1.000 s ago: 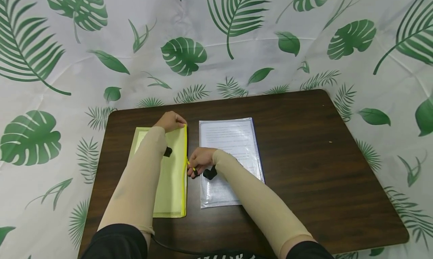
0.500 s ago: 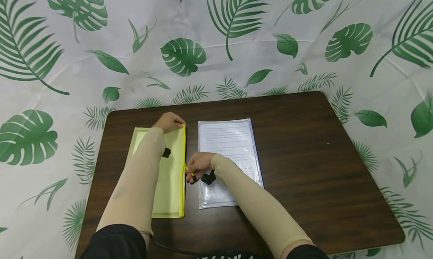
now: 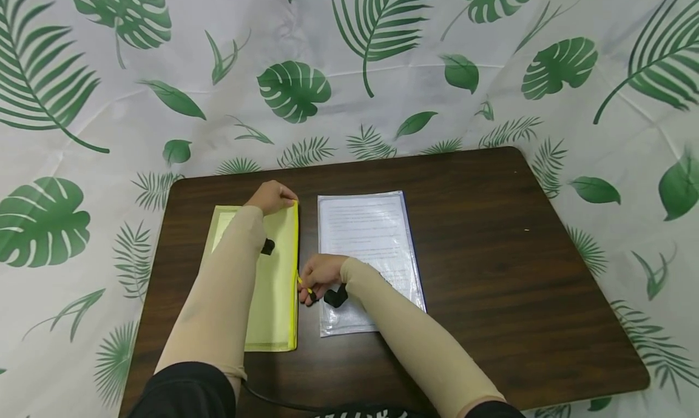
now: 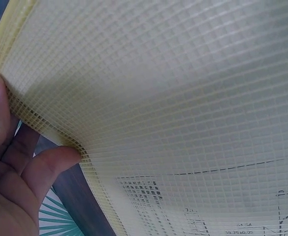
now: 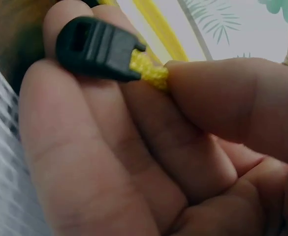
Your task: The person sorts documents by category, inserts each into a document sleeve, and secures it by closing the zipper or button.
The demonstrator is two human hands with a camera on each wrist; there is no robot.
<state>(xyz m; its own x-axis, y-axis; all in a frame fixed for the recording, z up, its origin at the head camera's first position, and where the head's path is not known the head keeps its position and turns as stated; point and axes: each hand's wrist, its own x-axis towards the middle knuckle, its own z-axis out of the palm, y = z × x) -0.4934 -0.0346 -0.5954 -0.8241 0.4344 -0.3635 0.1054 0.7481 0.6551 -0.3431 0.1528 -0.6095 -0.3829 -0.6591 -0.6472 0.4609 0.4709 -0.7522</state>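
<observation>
A yellow mesh zipper pouch [image 3: 270, 312] lies at the left of the table, its zipper edge along the right side. At its far right corner my left hand [image 3: 271, 196] pinches the edge; in the left wrist view the thumb and a finger meet the mesh there. My right hand [image 3: 323, 270] is beside the zipper edge, pinching the yellow cord of a zipper pull. The pull's black plastic end [image 5: 97, 49] lies against the fingers in the right wrist view. Printed drawings show through the mesh in the left wrist view. The zipper slider itself is too small to make out.
A clear mesh pouch [image 3: 363, 224] with a blue edge and a printed sheet inside lies right of the yellow one, partly under my right forearm. Both rest on a dark wooden table [image 3: 508, 272]. A leaf-print cloth [image 3: 218, 121] hangs behind, and a black cable [image 3: 278, 401] runs along the front.
My right hand has moved down along the zipper edge toward the near side, with the zipper pull in its fingers. My left hand keeps its pinch on the far corner.
</observation>
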